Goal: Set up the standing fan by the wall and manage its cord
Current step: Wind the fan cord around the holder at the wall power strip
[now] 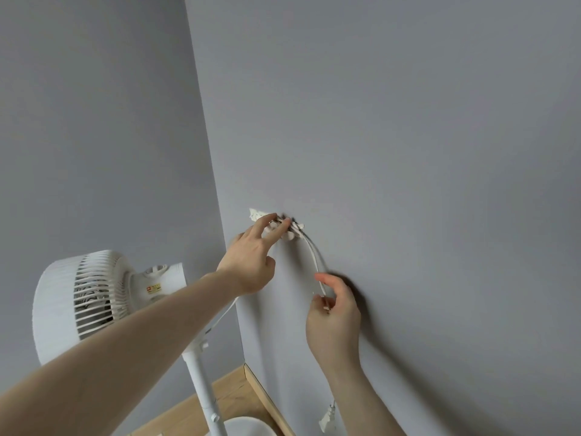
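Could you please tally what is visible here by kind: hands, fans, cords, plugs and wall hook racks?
Hands: 2, the left hand at the hook rack and the right hand pinching the cord
Fans: 1, the white standing fan
Cords: 1
Plugs: 1, the plug hanging low
Wall hook racks: 1
Total: 6

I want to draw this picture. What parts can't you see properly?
- Wall hooks, head view: mostly hidden by the left hand's fingers, too small to count.
- Fan base: cut off by the bottom edge.
- Cord below the right hand: hidden behind hand and forearm until the plug.
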Demonstrator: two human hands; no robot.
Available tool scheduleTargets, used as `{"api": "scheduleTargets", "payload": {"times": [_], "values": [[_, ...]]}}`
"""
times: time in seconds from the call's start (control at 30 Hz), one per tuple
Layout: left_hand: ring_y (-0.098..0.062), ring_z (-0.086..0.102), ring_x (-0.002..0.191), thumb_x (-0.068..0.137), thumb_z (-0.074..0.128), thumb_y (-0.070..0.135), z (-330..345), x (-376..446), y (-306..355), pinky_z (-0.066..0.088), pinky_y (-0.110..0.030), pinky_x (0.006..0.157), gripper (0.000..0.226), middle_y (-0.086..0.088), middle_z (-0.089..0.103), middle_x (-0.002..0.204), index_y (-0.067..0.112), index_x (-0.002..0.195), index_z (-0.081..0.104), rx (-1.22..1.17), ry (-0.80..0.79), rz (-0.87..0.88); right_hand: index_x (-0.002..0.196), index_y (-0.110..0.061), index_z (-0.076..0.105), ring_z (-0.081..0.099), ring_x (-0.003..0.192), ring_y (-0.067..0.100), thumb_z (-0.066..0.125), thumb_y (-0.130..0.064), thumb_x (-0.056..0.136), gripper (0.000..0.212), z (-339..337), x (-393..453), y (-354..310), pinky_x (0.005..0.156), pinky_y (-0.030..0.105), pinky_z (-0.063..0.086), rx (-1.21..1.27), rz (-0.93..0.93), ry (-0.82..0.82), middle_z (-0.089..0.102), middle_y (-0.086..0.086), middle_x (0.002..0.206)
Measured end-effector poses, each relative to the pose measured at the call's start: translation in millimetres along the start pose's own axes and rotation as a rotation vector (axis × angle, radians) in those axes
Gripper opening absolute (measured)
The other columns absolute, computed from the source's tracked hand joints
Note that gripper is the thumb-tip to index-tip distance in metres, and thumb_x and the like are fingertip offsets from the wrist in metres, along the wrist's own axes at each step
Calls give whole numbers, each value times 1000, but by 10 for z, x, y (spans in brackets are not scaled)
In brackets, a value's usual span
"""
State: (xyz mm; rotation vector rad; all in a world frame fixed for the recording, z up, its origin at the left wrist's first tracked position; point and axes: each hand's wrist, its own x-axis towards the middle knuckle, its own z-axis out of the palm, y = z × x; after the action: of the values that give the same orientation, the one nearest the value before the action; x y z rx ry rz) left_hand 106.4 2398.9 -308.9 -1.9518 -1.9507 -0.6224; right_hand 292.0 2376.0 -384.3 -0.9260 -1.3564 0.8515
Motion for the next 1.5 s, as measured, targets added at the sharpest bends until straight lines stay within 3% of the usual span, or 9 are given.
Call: {"api": "scheduleTargets", "payload": {"times": [0.23, 0.4, 0.7, 0.9, 1.0, 1.1, 1.3, 1.43, 1.5], "values": [[-26, 51, 125, 74, 47, 7, 3, -4, 36, 43, -40, 104, 86, 3, 26, 156, 35, 154, 36, -100, 42, -2, 141, -26, 50, 47, 134, 12, 61, -14, 89, 55, 212, -47, 83, 108, 33, 42, -91, 128, -172, 52, -9, 142], [-25, 42, 135, 68, 38, 12, 46, -33, 52, 38, -43, 111, 87, -3, 35, 147, 26, 154, 41, -148, 68, 23, 151, -25, 39, 39, 142, 11, 58, -17, 92, 63, 321, 6, 19, 116, 37, 37, -109, 202, -269, 43, -7, 153], [-5, 40, 133, 72, 42, 5, 184, -171, -114, 37, -24, 111, 76, 11, 41, 139, 25, 145, 50, -607, 292, -163, 154, -34, 33, 47, 133, 5, 57, -14, 91, 70, 595, 158, -58, 106, 30, 43, -84, 175, -263, 45, -12, 150], [-12, 52, 118, 82, 50, 8, 531, -414, -192, 47, -33, 101, 59, 11, 40, 135, 24, 139, 52, -739, 352, -434, 158, -33, 22, 40, 140, 4, 51, -2, 92, 79, 734, 61, -15, 111, 24, 36, -85, 117, -255, 34, -11, 159], [-14, 50, 124, 86, 51, 8, 719, -446, -226, 43, -34, 106, 55, 12, 42, 132, 24, 138, 53, -812, 351, -493, 154, -34, 28, 43, 138, 3, 46, 0, 94, 71, 763, 63, 90, 114, 32, 40, -77, 110, -207, 38, -11, 154], [-9, 47, 128, 86, 49, 14, 803, -436, -262, 37, -28, 107, 52, 14, 47, 133, 26, 137, 55, -872, 319, -534, 150, -32, 37, 45, 135, -1, 43, 0, 97, 62, 770, 86, 162, 109, 24, 41, -95, 107, -166, 41, -12, 150], [-9, 57, 116, 76, 41, 31, 881, -312, -395, 43, -41, 107, 54, 17, 62, 120, 33, 126, 61, -955, 244, -568, 153, -27, 37, 44, 136, -4, 44, 0, 97, 62, 814, 131, 242, 111, 23, 41, -164, 92, -163, 38, -14, 154], [-14, 64, 100, 75, 39, 35, 887, -250, -448, 50, -32, 89, 49, 12, 71, 98, 29, 111, 71, -1068, 202, -629, 155, -27, 34, 45, 133, -6, 46, -2, 99, 62, 896, 220, 252, 87, -5, 37, -217, 134, -215, 40, -12, 154], [-15, 65, 95, 75, 38, 35, 932, -241, -490, 51, -33, 91, 51, 12, 73, 93, 29, 112, 73, -1078, 173, -622, 155, -29, 33, 44, 134, -4, 46, -4, 99, 63, 948, 274, 250, 81, -4, 37, -210, 172, -250, 44, -10, 152]]}}
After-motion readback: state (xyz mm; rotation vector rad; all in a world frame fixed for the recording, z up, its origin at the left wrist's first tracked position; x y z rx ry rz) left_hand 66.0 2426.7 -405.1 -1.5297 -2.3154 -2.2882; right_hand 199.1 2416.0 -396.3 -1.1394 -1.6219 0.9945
